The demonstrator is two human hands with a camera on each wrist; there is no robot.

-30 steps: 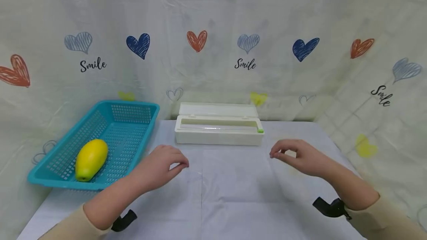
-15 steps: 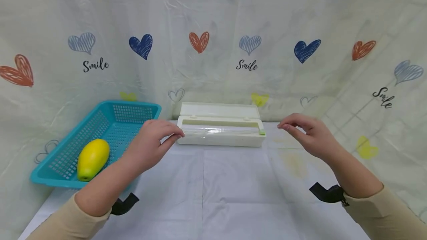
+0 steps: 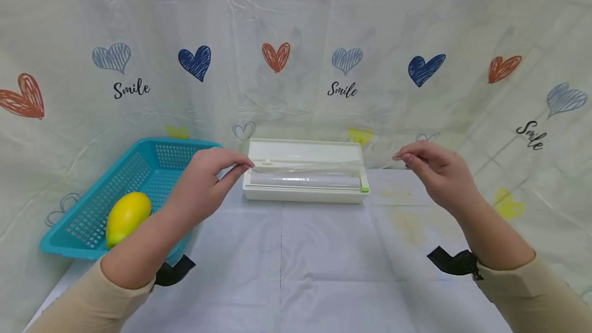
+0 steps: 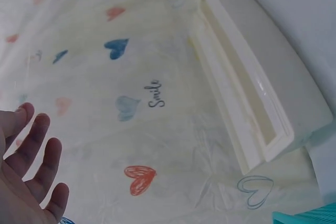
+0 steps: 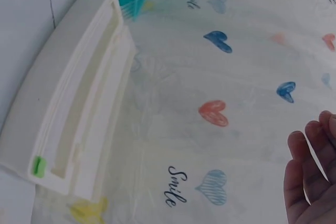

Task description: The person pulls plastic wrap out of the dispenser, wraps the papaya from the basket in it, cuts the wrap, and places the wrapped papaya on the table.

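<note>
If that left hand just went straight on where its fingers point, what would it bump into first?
Past the clear film it seems to pinch, the left hand would likely meet the white wrap dispenser first. Depth is unclear, though; it may pass above, toward the right hand.

A yellow papaya (image 3: 128, 215) is held in a perforated turquoise plastic basket (image 3: 173, 157); the white tablecloth (image 3: 324, 261) is backed by a pale sheet (image 3: 296, 14) printed with hearts (image 3: 427, 70) and "Smile" lettering (image 3: 342, 90).
</note>
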